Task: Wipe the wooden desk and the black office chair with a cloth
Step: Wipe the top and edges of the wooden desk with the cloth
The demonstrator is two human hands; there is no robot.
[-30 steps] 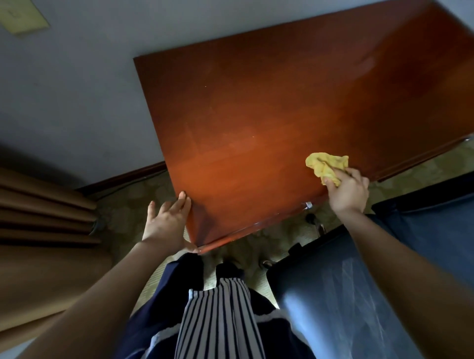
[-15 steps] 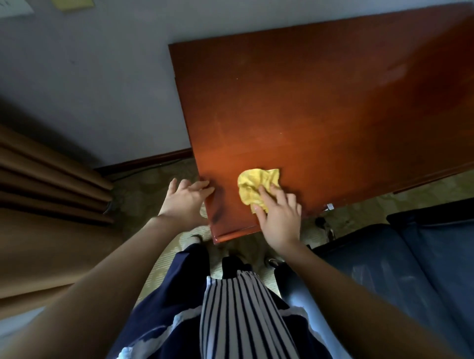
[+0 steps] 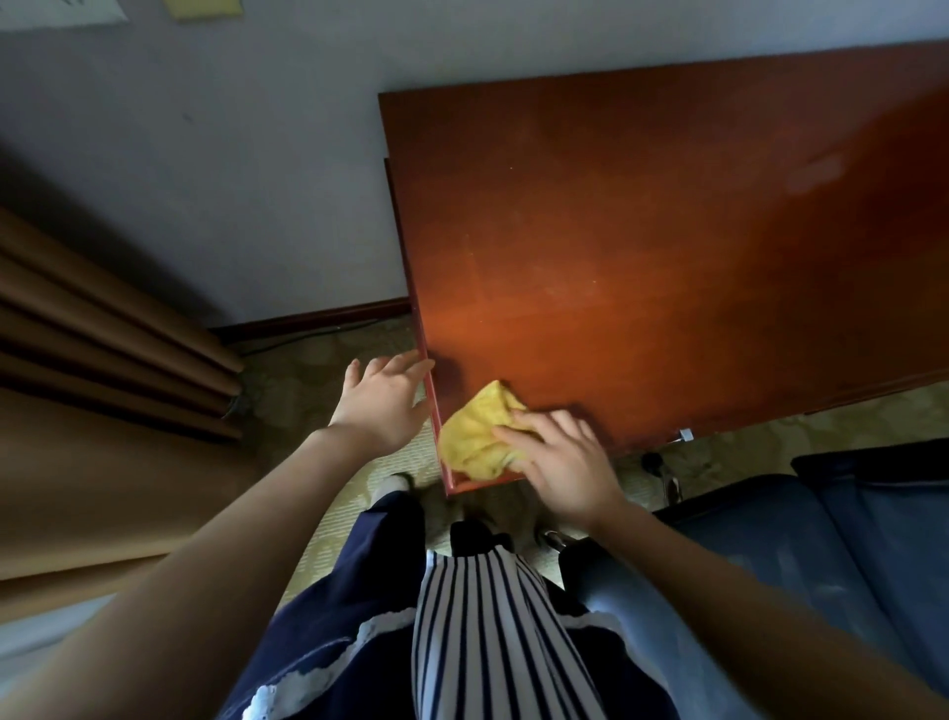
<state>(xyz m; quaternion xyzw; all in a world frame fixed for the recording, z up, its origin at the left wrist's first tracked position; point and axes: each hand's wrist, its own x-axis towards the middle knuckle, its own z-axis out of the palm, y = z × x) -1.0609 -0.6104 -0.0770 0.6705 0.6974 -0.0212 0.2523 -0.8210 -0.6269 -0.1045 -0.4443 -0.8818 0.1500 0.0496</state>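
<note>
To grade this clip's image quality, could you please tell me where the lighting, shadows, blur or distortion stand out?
Head view: dim overall, with a warm bright patch on the desk near its left edge; the left hand casts a small shadow there; the right hand on the cloth looks slightly blurred; the wide lens stretches the forearms.

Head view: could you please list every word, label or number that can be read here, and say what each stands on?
No text here can be read.
white paper on the wall, top left: dark marks, cut off and blurred, unreadable.
yellow note beside it: no writing can be made out.
small white tag at the front edge of the wooden desk: too small to read.
</note>
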